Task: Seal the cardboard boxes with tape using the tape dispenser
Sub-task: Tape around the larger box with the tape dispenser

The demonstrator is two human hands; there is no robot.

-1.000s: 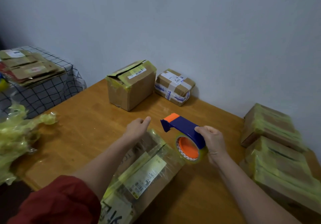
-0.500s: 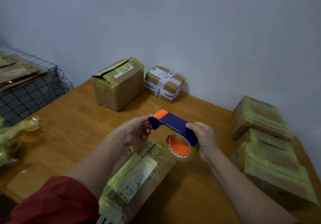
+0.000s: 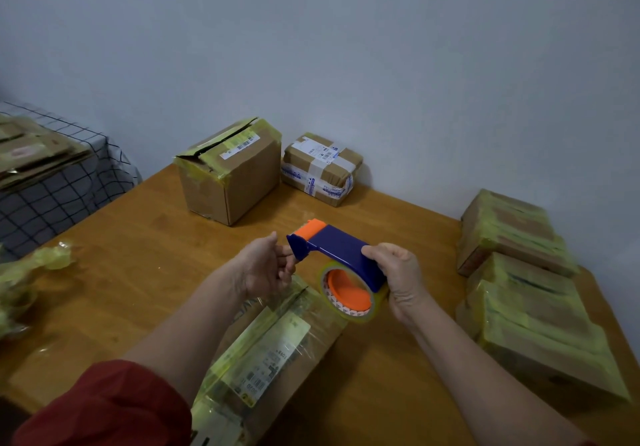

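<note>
A blue and orange tape dispenser (image 3: 337,250) with a roll of clear yellowish tape (image 3: 349,298) is held above the table by my right hand (image 3: 398,277), which grips its blue handle. My left hand (image 3: 268,265) reaches the dispenser's front end, its fingertips pinching at the cutter, where the tape end cannot be made out. Below both hands lies a flat cardboard box (image 3: 273,348) wrapped in yellowish tape with a barcode label on top.
On the wooden table (image 3: 138,272), a taller box (image 3: 232,168) with a raised flap and a small taped parcel (image 3: 320,168) stand by the wall. Taped boxes (image 3: 530,293) are stacked at right. Crumpled tape (image 3: 38,265) lies left, near a checked cloth (image 3: 59,189) bearing flattened cardboard.
My left hand has moved right from the box's far end to the dispenser's front and now pinches there. The dispenser stays in my right hand. The view has shifted right.
</note>
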